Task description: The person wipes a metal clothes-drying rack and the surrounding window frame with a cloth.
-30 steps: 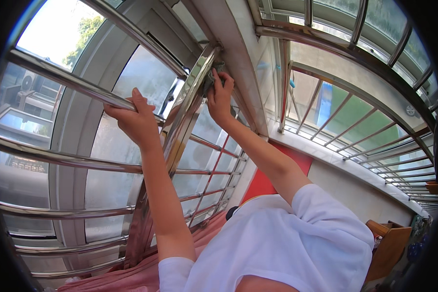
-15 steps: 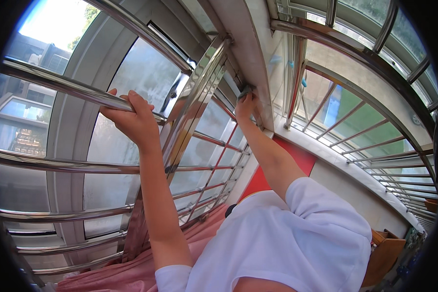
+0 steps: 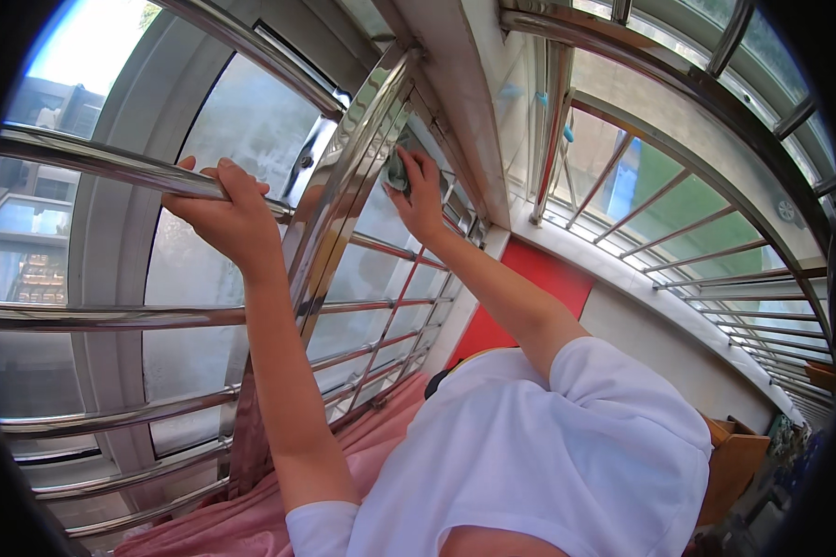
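Observation:
My left hand [image 3: 228, 213] is wrapped round a thick, shiny metal rail [image 3: 93, 156] in front of the window. My right hand [image 3: 422, 197] is closed on a crumpled grey-green cloth [image 3: 397, 173]. The cloth is up against the right side of a broad polished metal post [image 3: 348, 176], near the window pane behind the bars. Whether it touches the post or the glass I cannot tell. Cloudy window glass [image 3: 251, 130] shows behind the left hand.
More metal bars [image 3: 111, 318] cross the window below my left hand. Pink fabric [image 3: 241, 520] lies at the bottom. A red panel [image 3: 520, 292] stands beyond my right arm. Curved railings [image 3: 683, 213] fill the right side, and a wooden piece of furniture [image 3: 734, 469] is at lower right.
My right hand has moved left and slightly down with the cloth, from the corner by the window frame to beside the post. The left hand keeps its grip as the view shifts slightly.

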A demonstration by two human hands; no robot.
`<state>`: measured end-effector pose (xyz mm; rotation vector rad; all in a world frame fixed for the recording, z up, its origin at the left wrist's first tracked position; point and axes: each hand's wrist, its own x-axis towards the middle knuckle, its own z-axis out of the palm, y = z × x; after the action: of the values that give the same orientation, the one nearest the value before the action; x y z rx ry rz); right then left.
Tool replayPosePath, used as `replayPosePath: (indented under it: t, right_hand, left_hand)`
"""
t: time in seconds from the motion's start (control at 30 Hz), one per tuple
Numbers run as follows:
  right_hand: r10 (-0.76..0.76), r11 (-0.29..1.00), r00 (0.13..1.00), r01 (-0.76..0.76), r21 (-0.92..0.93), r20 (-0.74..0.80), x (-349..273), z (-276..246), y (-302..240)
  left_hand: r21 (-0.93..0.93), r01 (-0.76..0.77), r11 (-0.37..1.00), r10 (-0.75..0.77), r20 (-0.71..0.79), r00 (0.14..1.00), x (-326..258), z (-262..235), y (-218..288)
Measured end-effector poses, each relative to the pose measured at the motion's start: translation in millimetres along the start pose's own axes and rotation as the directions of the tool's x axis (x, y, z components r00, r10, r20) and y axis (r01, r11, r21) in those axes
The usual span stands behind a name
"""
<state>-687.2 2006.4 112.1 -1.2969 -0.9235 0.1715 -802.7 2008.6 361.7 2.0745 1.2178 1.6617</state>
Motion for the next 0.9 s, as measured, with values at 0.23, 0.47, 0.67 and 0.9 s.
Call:
replayPosePath:
  t: [0.23, 0.47, 0.67, 0.9]
  right_hand:
    - [0.215, 0.934, 0.962, -0.153, -0.324, 0.166, -66.0, -11.4, 138.3]
    - [0.028, 0.938, 0.972, 0.055, -0.343, 0.233, -41.6, -34.8, 129.0]
    - [-0.117, 0.757, 0.91, 0.341, -0.557, 0.399, -17.7, -42.1, 144.5]
    - [0.062, 0.609, 0.808, 0.435, -0.663, 0.587, -14.0, -49.8, 138.9]
  left_hand:
    - [-0.039, -0.007, 0.999, 0.008, 0.023, 1.0, 1.2, 1.9, 0.9]
    - [-0.05, -0.014, 0.999, 0.014, 0.011, 1.0, 1.5, 0.9, -4.0]
    - [-0.047, -0.028, 0.999, 0.029, 0.013, 0.999, 0.3, 1.3, -0.7]
    - [-0.077, -0.012, 0.997, 0.013, 0.015, 1.0, 1.1, 2.0, -0.3]
